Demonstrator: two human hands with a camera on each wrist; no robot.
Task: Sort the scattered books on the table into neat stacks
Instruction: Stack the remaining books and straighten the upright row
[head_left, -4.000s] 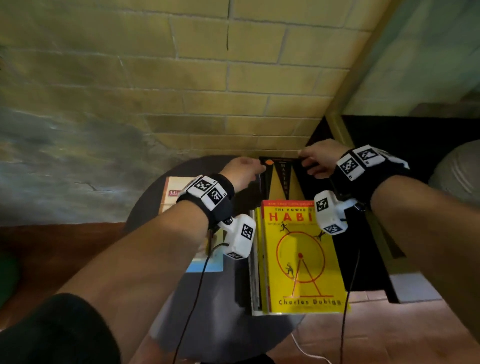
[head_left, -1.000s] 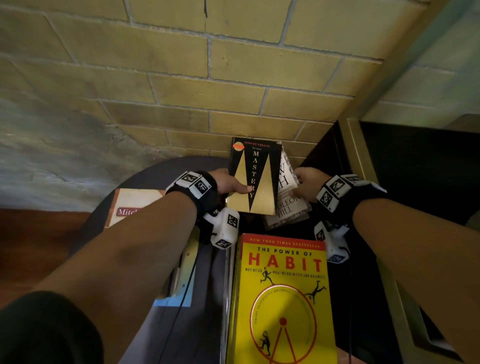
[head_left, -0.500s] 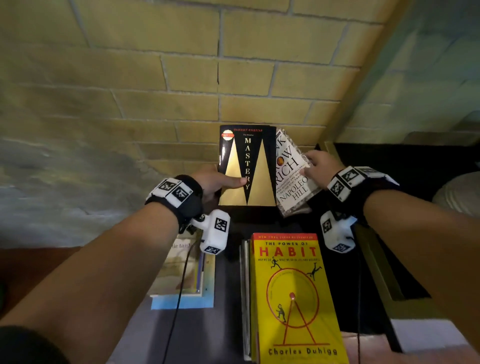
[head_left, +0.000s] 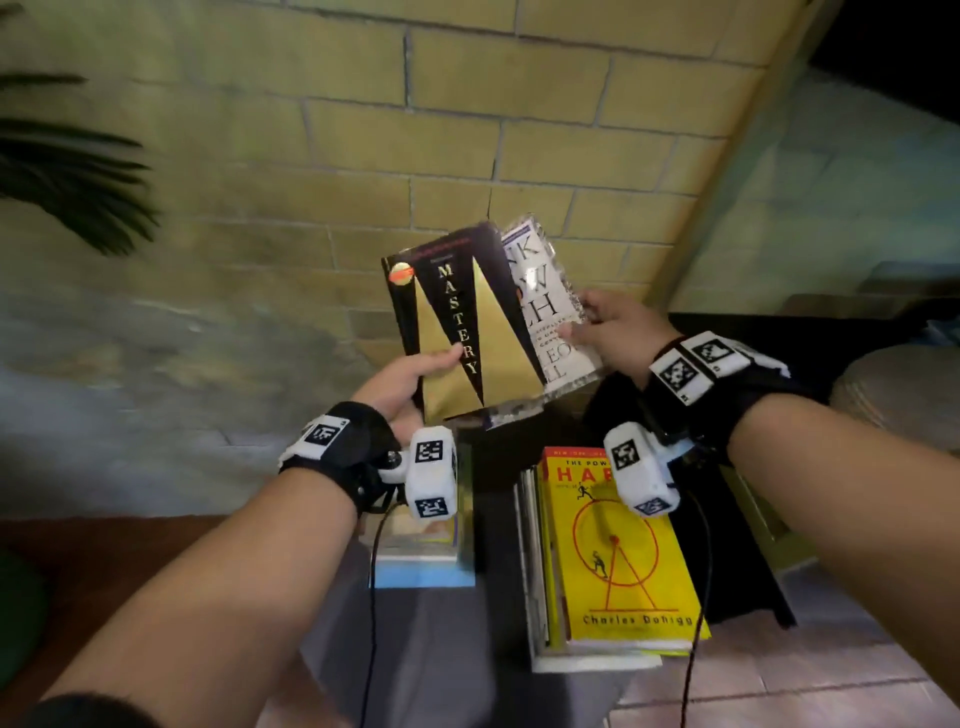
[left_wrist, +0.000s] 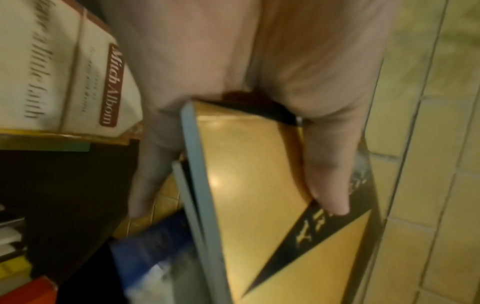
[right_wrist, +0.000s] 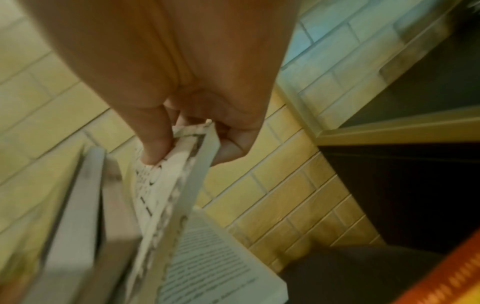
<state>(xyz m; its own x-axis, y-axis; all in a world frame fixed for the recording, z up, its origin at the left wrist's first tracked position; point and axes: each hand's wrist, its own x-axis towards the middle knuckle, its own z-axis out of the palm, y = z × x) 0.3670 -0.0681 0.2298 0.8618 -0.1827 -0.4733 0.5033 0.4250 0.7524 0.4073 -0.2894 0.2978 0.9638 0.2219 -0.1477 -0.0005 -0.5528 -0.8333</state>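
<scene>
My left hand (head_left: 410, 376) grips the lower left corner of a black and gold "Mastery" book (head_left: 462, 322), thumb (left_wrist: 330, 185) on its cover (left_wrist: 249, 185). My right hand (head_left: 608, 327) pinches the right edge of a white "Think and Grow Rich" book (head_left: 550, 306), held just behind and right of the Mastery book; in the right wrist view the thumb (right_wrist: 153, 144) lies on its cover (right_wrist: 155, 195). Both books are raised in the air above the dark round table (head_left: 426, 649). Below lies a stack topped by the yellow "Habit" book (head_left: 618, 561).
A second stack with a cream Mitch Albom book (left_wrist: 64, 78) on top and a light blue book (head_left: 423, 574) beneath lies under my left wrist. A brick wall (head_left: 363, 130) stands close behind the table. Dark furniture (head_left: 779, 353) is at the right, plant leaves (head_left: 67, 171) at the far left.
Both hands have lifted the two books off the back of the table and raised them higher; the books now tilt to the left, the white one still behind the Mastery book.
</scene>
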